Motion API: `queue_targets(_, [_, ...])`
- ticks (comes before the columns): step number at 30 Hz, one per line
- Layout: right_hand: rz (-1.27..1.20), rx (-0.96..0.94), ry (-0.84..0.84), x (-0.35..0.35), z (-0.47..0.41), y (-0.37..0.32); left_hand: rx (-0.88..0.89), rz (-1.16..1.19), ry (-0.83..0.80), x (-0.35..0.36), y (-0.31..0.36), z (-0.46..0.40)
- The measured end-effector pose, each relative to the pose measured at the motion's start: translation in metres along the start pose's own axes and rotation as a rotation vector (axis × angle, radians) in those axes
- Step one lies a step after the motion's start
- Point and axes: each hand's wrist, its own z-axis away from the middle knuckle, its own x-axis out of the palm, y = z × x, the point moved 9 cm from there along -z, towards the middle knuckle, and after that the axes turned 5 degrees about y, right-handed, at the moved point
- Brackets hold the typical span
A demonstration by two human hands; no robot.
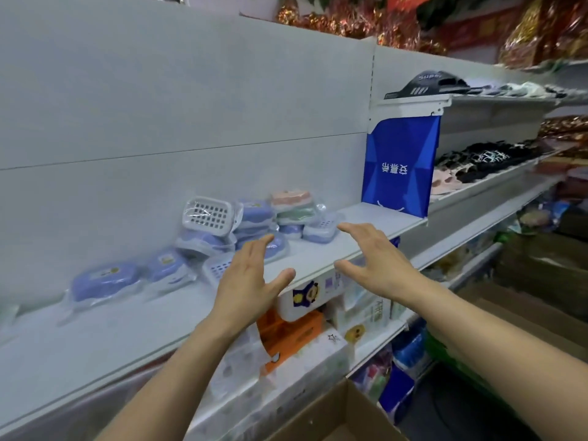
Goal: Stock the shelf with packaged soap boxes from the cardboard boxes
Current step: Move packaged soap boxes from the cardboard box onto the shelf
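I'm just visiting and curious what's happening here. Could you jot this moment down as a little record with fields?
place: shop aisle, white shelf
left hand: open, empty, held above the shelf edge
right hand: open, empty, fingers spread
on shelf: wrapped soap boxes, mostly blue, piled against the back panel
beside them: blue bag standing at the shelf's right end
below: cardboard box, only partly in view

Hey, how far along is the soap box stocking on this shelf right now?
Done: a cluster of wrapped soap boxes already sits on the white shelf. In hand: nothing; the left hand and right hand hover open over bare shelf. Left: shelf space remains toward the blue bag, and a cardboard box stands open below, contents unseen.
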Motion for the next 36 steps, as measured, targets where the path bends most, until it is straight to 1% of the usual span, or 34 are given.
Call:
queue_targets(4, [-0.039, -0.017, -0.081, 0.020, -0.062, 0.046, -0.038, -0.013, 0.003, 0.024, -0.011, -0.052])
queue_targets(9, [-0.172, -0.016, -0.174, 0.054, -0.146, 0.102, -0.095, -0.097, 0.009, 0.058, -0.026, -0.133])
queue_targets(14, [-0.325, -0.022, -0.268, 0.103, -0.231, 0.151, -0.276, -0.049, -0.001, 0.106, -0.050, -0.227])
queue_targets(18, [-0.437, 0.011, -0.383, 0.148, -0.275, 0.176, -0.367, -0.080, -0.036, 0.141, -0.073, -0.281])
queue_targets(22, [-0.589, -0.052, -0.453, 0.176, -0.297, 0.177, -0.459, -0.074, -0.118, 0.167, -0.097, -0.311])
queue_targets(23, [-0.599, -0.060, -0.457, 0.181, -0.299, 0.177, -0.471, -0.115, -0.156, 0.172, -0.101, -0.316])
queue_targets(25, [-0.602, -0.063, -0.456, 0.192, -0.303, 0.174, -0.460, -0.306, -0.232, 0.178, -0.106, -0.324])
queue_targets(27, [-0.558, -0.052, -0.454, 0.201, -0.305, 0.172, -0.446, -0.509, -0.282, 0.176, -0.105, -0.326])
queue_targets(28, [-0.520, -0.053, -0.446, 0.205, -0.305, 0.171, -0.453, -0.571, -0.294, 0.174, -0.104, -0.326])
queue_targets(30, [-0.453, -0.060, -0.405, 0.207, -0.306, 0.169, -0.473, -0.625, -0.249, 0.168, -0.102, -0.325])
queue_targets(32, [-0.436, -0.067, -0.347, 0.204, -0.309, 0.165, -0.490, -0.598, -0.110, 0.156, -0.095, -0.325])
queue_targets(36, [-0.435, -0.073, -0.292, 0.195, -0.308, 0.159, -0.521, -0.430, 0.182, 0.127, -0.078, -0.315])
